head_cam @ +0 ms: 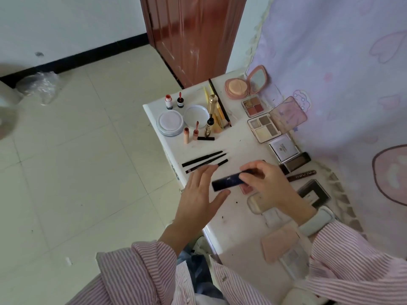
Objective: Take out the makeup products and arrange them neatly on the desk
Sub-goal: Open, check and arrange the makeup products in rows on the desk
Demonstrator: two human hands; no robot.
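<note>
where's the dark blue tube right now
In the head view, the dark blue tube is held in the right hand above the desk, just right of the open left hand and near the three black pencils.

Dark blue tube (231,180) in right hand (267,183); left hand (198,192) flat, above white desk (233,146)

I have one head view only, looking steeply forward and down from above the desk (231,150), close over both hands. The wide lens also takes in floor (77,172) at left and curtain (341,84) at right.
</note>
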